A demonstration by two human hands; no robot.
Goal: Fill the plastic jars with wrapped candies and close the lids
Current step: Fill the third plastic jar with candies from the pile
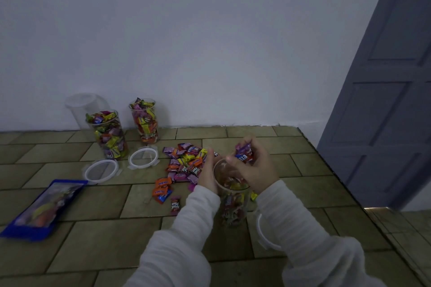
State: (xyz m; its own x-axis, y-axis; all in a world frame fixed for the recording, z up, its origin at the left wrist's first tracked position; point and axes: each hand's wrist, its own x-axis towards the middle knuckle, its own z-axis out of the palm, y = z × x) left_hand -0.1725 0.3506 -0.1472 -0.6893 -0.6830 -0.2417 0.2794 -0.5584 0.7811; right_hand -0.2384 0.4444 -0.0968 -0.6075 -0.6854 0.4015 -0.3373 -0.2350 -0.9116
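Right hand curled tight round a bunch of wrapped candies, held just over the open mouth of the clear jar; left hand wrapped round the jar's rim, steadying it. The jar stood part-filled on the tiled surface, beside the loose candy pile. Two filled jars stood by the wall, lids lying off in front. The surface's right edge dropped away near the right sleeve, bare tiles lay left

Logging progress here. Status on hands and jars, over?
Left hand steadies near jar, part full. Right hand holds candies over its mouth. Two far jars full, lids off.
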